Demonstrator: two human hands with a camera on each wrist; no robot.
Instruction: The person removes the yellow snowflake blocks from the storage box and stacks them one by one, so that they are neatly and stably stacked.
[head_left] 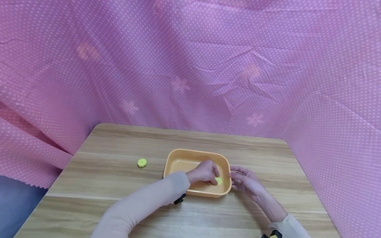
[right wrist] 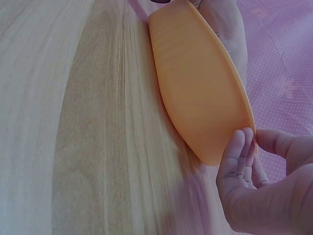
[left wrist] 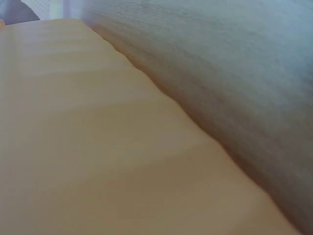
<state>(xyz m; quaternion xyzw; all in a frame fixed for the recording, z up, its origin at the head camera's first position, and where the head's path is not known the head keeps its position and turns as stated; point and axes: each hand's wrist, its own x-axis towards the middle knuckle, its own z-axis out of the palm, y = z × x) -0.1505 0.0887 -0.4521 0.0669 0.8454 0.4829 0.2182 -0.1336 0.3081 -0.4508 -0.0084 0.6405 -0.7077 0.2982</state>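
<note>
An orange rectangular container (head_left: pixel 184 153) with rounded corners stands on the table. My left hand (head_left: pixel 205 171) reaches over its near rim and down inside, fingers curled. Between its fingertips, low in the right part of the container, it pinches a small yellow flower-shaped piece (head_left: pixel 219 180). My right hand (head_left: pixel 248 183) grips the container's right end, thumb at the rim and fingers against the outer wall. From the right wrist, the same hand (right wrist: pixel 266 181) shows at the corner of the container (right wrist: pixel 195 88). The ribbed outer wall (left wrist: pixel 98 137) fills much of the left wrist view.
A second yellow flower-shaped piece (head_left: pixel 142 162) lies on the wooden table (head_left: pixel 119 142), left of the container. Pink dotted cloth (head_left: pixel 178 66) hangs behind the table and along its sides. Dark wrist straps (head_left: pixel 180 199) show at both sleeves.
</note>
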